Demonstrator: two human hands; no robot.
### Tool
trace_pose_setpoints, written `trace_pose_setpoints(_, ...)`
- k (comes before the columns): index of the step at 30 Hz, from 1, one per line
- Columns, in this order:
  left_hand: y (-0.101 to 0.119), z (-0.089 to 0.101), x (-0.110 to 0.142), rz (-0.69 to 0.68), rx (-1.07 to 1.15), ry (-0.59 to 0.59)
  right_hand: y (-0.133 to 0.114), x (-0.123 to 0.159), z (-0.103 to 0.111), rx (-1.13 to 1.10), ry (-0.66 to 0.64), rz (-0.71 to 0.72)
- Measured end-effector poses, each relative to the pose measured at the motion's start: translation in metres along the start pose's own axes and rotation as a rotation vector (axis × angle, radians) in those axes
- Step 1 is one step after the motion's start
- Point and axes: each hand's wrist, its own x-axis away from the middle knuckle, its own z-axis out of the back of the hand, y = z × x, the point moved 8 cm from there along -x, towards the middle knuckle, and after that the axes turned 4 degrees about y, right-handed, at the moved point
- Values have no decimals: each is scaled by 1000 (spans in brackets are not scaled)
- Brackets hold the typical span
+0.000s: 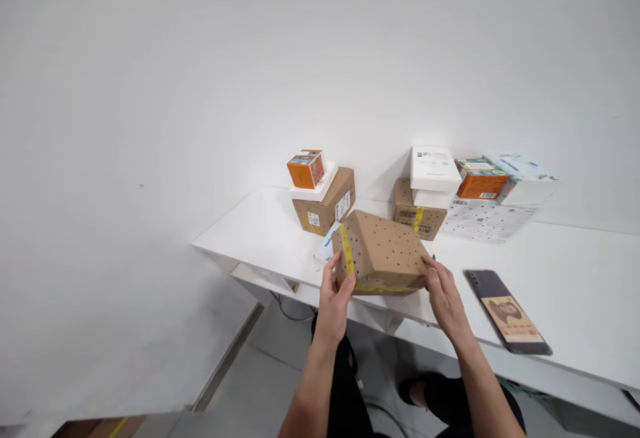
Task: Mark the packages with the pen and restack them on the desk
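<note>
A brown cardboard box (393, 245) with small dark dots and yellow tape is held between my two hands at the front edge of the white table. My left hand (336, 297) grips its left end, thumb on the near side by the tape. On the right end, my right hand (444, 289) has its fingers and thumb closed on the corner. The box is tilted and hides part of a white-and-blue pack (327, 243) behind it. The underside of the box is out of sight.
Behind left, a cardboard box (320, 215) carries a white box (320, 188) and an orange box (306, 170). Behind right, white boxes (435, 168) sit on another cardboard box (400, 208), beside a dotted white package (490, 220). A phone (507, 311) lies near the table edge.
</note>
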Motion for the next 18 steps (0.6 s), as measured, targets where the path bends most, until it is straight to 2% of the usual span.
trace_pose_setpoints(4, 14, 5, 19, -194, -104, 10, -3, -15, -23, -161, -84, 12)
trace_pose_setpoints(8, -2, -5, 26, -348, -378, 42, -24, -29, -51, -214, -230, 49)
trace_pose_setpoints(11, -19, -12, 17, -481, -590, 59, -37, -30, -58, -303, -280, 61)
trace_pose_setpoints(15, -34, -21, -4, -580, -782, 52, -36, -23, -58, -301, -305, 41)
trace_pose_setpoints(18, -33, -31, -15, -625, -970, 51, -37, -17, -55, -144, -212, 137)
